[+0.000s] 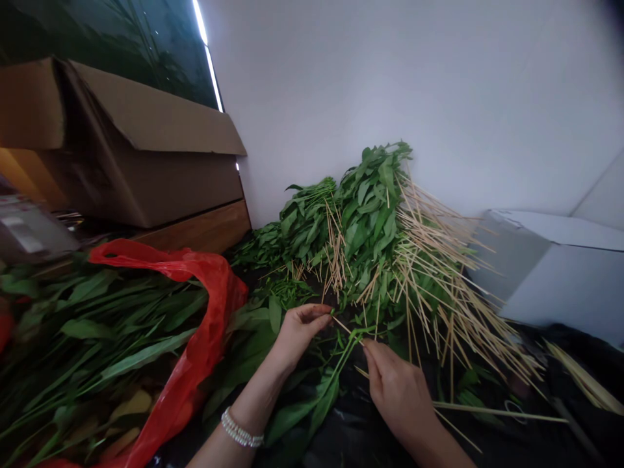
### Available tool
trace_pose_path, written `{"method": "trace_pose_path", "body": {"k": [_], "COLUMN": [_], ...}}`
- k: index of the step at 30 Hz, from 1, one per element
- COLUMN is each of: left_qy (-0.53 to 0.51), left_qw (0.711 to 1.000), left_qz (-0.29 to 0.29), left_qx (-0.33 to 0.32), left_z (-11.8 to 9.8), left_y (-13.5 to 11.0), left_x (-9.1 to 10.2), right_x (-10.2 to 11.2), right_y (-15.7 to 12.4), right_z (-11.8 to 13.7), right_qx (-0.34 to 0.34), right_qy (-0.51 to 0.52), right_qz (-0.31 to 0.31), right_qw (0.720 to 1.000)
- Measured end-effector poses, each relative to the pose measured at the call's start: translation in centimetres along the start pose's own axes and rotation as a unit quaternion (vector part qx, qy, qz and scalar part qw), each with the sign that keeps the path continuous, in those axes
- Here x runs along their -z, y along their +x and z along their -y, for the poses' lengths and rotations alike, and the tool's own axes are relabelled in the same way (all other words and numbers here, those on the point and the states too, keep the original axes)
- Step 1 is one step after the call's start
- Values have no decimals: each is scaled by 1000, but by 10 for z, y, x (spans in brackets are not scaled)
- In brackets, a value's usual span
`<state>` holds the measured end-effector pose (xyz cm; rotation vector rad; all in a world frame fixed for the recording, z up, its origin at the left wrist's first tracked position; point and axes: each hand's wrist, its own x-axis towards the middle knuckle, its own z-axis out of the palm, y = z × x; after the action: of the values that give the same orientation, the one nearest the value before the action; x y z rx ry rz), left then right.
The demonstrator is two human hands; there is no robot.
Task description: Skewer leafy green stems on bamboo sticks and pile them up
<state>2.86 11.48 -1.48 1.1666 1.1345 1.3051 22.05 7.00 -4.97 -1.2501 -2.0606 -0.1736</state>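
Note:
In the head view, my left hand [301, 331] pinches the far end of a thin bamboo skewer [344, 326], where a small green bit of stem [333, 312] shows at the fingertips. My right hand [397, 383] is closed around the skewer's near end. Green leafy stems [336, 374] cross the skewer by the right fingertips and hang toward me, their leaves between my wrists. Whether the right fingers also grip those stems, I cannot tell. Beyond my hands, bunches of leaves on skewers [373, 195] are piled against the wall.
A red plastic bag [209, 312] full of long leafy stems [88, 325] lies open on the left. Behind it stands a cardboard box [170, 172] with raised flaps. To the right are a white box [565, 279], many protruding skewer ends [468, 312] and loose sticks [582, 377] on black plastic.

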Motion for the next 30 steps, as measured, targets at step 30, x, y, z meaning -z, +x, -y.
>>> {"method": "trace_pose_path", "body": {"k": [30], "left_qy": [-72], "left_qw": [993], "left_qz": [44], "left_qx": [86], "left_z": [-2], "left_y": [-2], "left_x": [1], "right_x": [1], "right_y": [-1], "right_z": [3], "right_qx": [-16], "right_qy": [10], "right_qz": [11], "right_qw": [1000]}}
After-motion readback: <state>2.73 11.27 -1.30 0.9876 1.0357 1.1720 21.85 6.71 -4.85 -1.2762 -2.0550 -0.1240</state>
